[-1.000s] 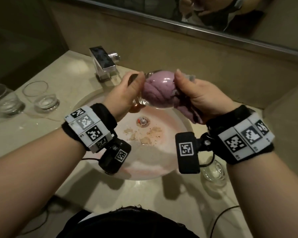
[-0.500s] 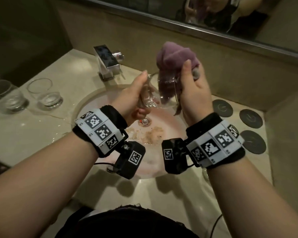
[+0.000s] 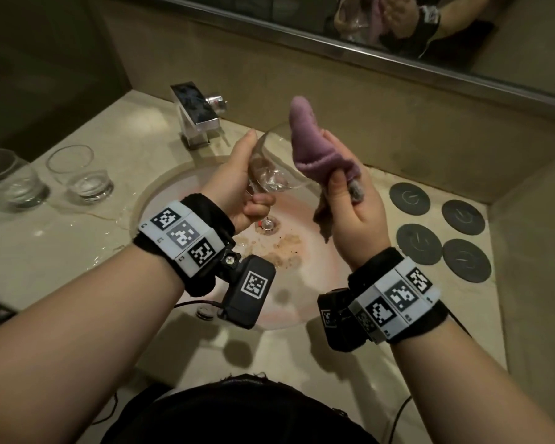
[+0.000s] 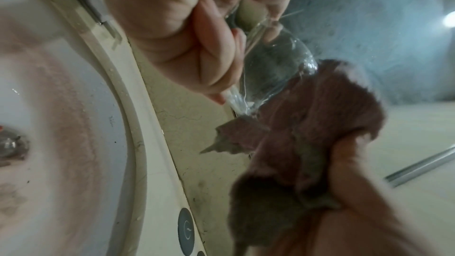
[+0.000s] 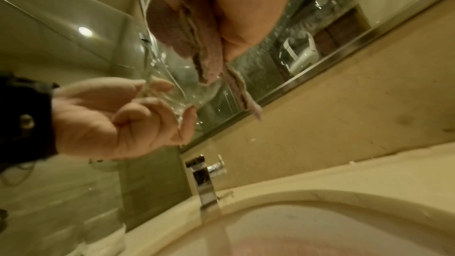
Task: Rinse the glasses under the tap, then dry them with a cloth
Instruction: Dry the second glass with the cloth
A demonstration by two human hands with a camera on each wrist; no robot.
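Note:
A clear stemless glass (image 3: 271, 174) is held tilted over the sink, its mouth pointing up and to the right. My left hand (image 3: 237, 190) grips it by the base, thumb along the side. My right hand (image 3: 346, 193) holds a bunched purple cloth (image 3: 308, 145), which stands up against the right side of the rim. In the left wrist view my curled fingers (image 4: 211, 50) hold the glass (image 4: 278, 65) and the cloth (image 4: 320, 127) touches it. In the right wrist view the cloth (image 5: 187, 32) hangs beside the glass (image 5: 182, 85).
The square chrome tap (image 3: 196, 113) stands behind the round sink (image 3: 161, 193), whose bowl is stained pink. Two more glasses (image 3: 80, 174) (image 3: 10, 184) stand on the wet counter at the left. Several dark round coasters (image 3: 442, 232) lie at the right. A mirror runs along the back wall.
A second ago the cloth was stuffed into the glass between both hands. My right hand has since drawn it up and out, and it now sits at the rim.

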